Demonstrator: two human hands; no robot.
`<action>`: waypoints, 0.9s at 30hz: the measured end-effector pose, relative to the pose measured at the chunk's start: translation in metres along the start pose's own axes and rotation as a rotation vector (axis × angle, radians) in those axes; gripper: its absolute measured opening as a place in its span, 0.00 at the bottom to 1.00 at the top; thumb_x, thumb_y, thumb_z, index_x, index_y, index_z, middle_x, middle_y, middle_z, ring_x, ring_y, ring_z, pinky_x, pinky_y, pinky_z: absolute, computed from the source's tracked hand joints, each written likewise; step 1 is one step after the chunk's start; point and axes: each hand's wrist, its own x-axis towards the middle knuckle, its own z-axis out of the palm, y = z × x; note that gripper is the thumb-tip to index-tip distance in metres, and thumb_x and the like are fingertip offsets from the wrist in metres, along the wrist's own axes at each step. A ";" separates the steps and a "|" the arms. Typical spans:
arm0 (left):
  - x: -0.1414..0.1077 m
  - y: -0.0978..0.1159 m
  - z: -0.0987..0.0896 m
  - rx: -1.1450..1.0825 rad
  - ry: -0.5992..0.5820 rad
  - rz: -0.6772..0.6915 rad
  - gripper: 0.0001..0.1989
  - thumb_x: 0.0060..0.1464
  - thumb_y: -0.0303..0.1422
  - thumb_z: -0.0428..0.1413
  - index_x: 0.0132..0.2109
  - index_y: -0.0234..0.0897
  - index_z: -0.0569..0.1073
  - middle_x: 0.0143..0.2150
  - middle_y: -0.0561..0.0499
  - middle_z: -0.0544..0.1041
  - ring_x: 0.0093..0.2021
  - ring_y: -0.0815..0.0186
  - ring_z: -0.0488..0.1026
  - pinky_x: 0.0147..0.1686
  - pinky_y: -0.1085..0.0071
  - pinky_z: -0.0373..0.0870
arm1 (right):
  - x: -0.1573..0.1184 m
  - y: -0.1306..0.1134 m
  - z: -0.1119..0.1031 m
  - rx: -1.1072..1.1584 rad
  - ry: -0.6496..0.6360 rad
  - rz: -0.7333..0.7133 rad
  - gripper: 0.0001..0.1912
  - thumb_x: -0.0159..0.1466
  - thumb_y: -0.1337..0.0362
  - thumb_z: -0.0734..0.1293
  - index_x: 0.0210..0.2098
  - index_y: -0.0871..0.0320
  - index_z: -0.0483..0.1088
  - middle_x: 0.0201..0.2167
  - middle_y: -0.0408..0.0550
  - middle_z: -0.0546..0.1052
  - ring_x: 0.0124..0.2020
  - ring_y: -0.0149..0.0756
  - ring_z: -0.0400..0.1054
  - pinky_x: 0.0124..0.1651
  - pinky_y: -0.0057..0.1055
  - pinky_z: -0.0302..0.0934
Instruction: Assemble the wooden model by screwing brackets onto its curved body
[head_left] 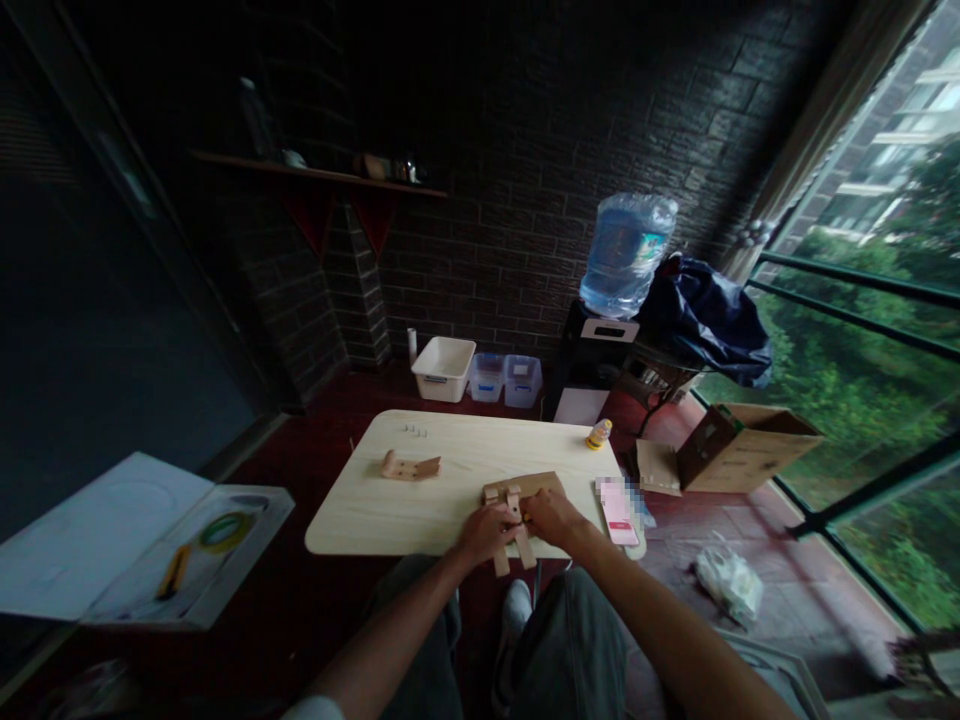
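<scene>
Near the table's front edge, a light wooden assembly has two strips poking out over the edge toward me. My left hand has its fingers closed on the wood from the left. From the right, my right hand is bent over the same assembly, its fingers pinched around a small yellow object that they mostly hide. A flat brown board shows behind and under my right hand. Farther left, a separate wooden piece with a rounded end lies on the tabletop.
Several small metal parts lie at the table's back left. A yellow-capped bottle stands at the back right, and a phone rests by the right edge. An open case is at left; a cardboard box sits right.
</scene>
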 end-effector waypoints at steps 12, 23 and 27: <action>0.003 -0.014 0.012 -0.037 0.024 -0.006 0.06 0.58 0.33 0.60 0.40 0.42 0.83 0.43 0.51 0.83 0.47 0.62 0.76 0.50 0.67 0.69 | -0.001 -0.001 0.002 0.036 -0.012 0.045 0.14 0.64 0.60 0.69 0.47 0.59 0.79 0.43 0.60 0.82 0.47 0.47 0.77 0.49 0.36 0.67; 0.004 -0.008 0.008 -0.017 0.004 -0.001 0.05 0.57 0.32 0.61 0.38 0.41 0.82 0.42 0.51 0.83 0.46 0.61 0.76 0.51 0.67 0.68 | 0.000 0.001 0.008 0.034 0.021 0.032 0.13 0.64 0.62 0.68 0.46 0.59 0.79 0.43 0.59 0.82 0.47 0.46 0.77 0.48 0.34 0.67; 0.005 -0.006 0.005 -0.026 -0.005 -0.018 0.05 0.57 0.32 0.61 0.39 0.41 0.82 0.43 0.50 0.83 0.47 0.62 0.76 0.50 0.68 0.69 | 0.005 0.003 0.011 -0.010 0.008 0.033 0.14 0.64 0.60 0.68 0.45 0.60 0.79 0.42 0.60 0.83 0.45 0.48 0.78 0.48 0.36 0.68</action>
